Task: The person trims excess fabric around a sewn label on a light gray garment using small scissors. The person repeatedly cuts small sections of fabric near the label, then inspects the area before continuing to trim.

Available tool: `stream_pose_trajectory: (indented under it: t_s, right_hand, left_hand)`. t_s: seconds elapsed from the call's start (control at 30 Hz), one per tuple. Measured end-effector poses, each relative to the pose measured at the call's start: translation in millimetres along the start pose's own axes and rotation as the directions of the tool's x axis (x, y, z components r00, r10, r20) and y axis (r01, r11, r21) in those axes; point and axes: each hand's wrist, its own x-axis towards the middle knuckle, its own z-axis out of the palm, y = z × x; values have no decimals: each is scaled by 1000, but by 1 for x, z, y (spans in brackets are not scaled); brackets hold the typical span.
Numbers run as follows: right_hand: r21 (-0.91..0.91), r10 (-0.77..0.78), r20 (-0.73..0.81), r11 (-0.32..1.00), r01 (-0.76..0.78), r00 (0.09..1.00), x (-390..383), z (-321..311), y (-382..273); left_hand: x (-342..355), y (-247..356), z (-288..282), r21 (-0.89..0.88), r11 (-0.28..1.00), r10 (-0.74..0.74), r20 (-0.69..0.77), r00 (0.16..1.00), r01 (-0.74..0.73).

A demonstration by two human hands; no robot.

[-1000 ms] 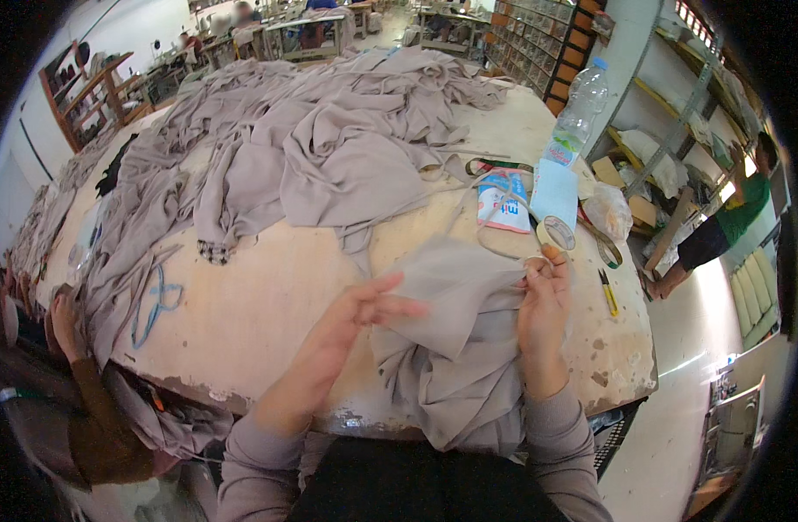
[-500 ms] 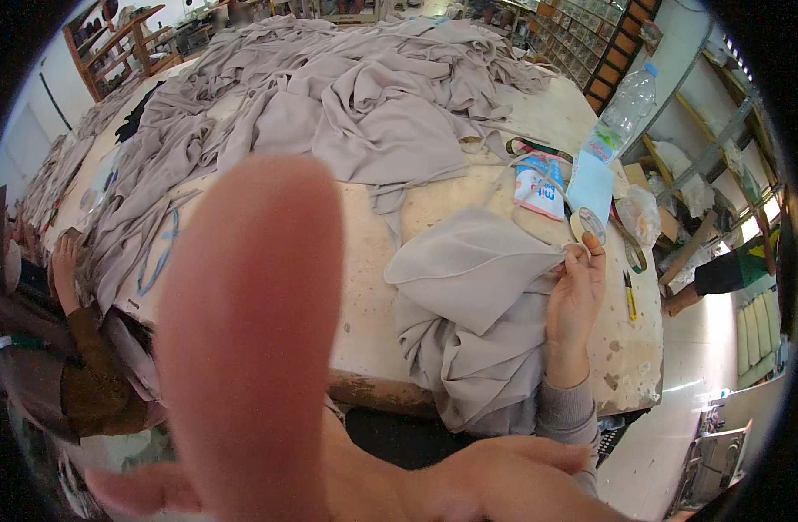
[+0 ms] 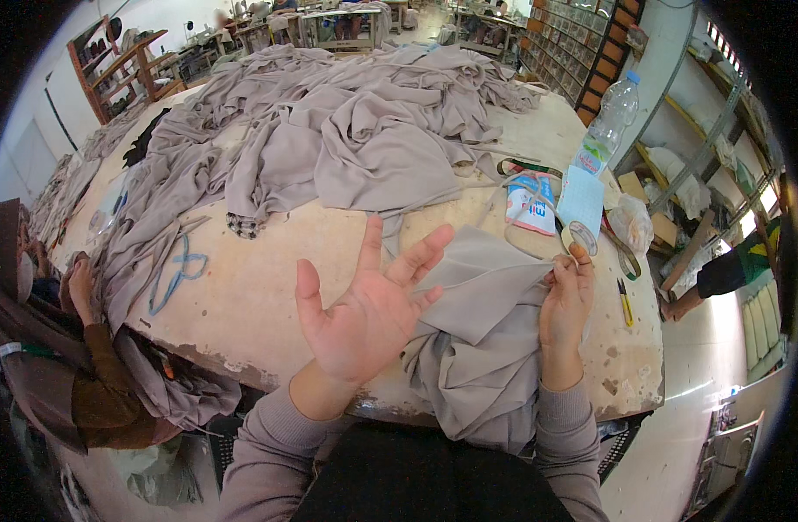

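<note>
My left hand (image 3: 368,304) is raised above the table edge, palm up, its fingers spread and nothing in it. At the right, my right hand (image 3: 566,300) pinches a corner of a grey fabric piece (image 3: 482,291) between thumb and fingers. The fabric fans out leftward from that pinch, and its lower folds hang over the table's near edge. Just beyond my right hand lies a roll of tape (image 3: 580,237). A yellow cutter knife (image 3: 625,303) rests to the right of it.
A big heap of grey fabric (image 3: 355,148) covers the table's far part. Blue cord (image 3: 180,270) lies left. Beyond my right hand are a blue-and-white packet (image 3: 530,207), light-blue paper (image 3: 581,196) and a plastic bottle (image 3: 610,126). Another person (image 3: 94,365) handles fabric at the left edge.
My left hand has dropped from close before the camera to over the near table edge, fingers spreading. My right hand keeps its pinch on the fabric. The view has tilted up slightly.
</note>
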Motion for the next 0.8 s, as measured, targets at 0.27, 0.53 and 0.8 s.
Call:
stream_pose_trajectory:
  t_s: [0.27,0.53,0.8]
  right_hand:
    - [-97,8,-6,995,-9,1000,2,-3,9]
    - [-93,-1,32,996,4,1000,3,-6,9]
    - [-21,-32,5,999,32,999,2,0,2]
  left_hand:
    - [-47,-9,94,47,999,-36,410,911,18]
    - [-41,-9,119,-29,999,26,494,869,-13]
    - [-14,-6,57,-81,996,18,-33,999,-20]
